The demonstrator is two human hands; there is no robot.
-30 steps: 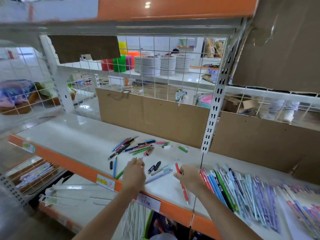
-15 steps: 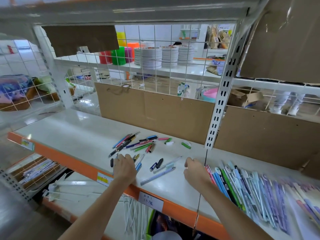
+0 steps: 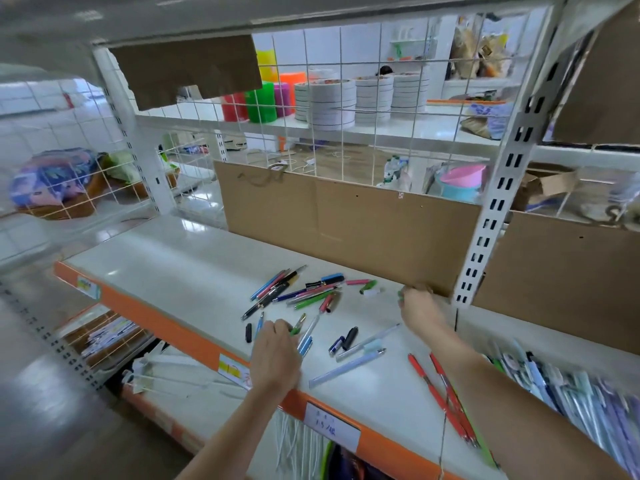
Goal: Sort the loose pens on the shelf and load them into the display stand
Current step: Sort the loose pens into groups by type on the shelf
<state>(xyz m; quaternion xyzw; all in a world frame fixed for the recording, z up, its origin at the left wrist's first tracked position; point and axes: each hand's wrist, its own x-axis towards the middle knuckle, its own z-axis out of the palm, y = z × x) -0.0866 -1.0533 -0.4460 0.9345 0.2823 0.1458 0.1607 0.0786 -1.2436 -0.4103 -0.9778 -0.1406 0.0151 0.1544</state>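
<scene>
Loose pens [image 3: 300, 289] of several colours lie in a heap mid-shelf. My left hand [image 3: 275, 353] rests at the shelf's front edge, its fingers curled on a green pen [image 3: 298, 324] beside two blue ones [image 3: 305, 344]. At the back, by the cardboard, my right hand [image 3: 420, 308] pinches a small green piece [image 3: 400, 295]. Two dark caps [image 3: 343, 340], a pale blue pen [image 3: 346, 369] and two red pens [image 3: 437, 393] lie between my arms. A sorted row of pens [image 3: 575, 393] lies at the right, blurred. No display stand is in view.
Cardboard backing [image 3: 346, 233] closes the rear of the white shelf [image 3: 166, 271]. A slotted white upright [image 3: 491, 216] stands just right of my right hand. The orange front edge [image 3: 156, 317] carries price tags. Below it sits a lower shelf with packaged goods [image 3: 104, 336].
My right hand has left the front of the shelf and reached back to the small green piece by the cardboard. The red pens now lie loose. My left hand stays on the front pens.
</scene>
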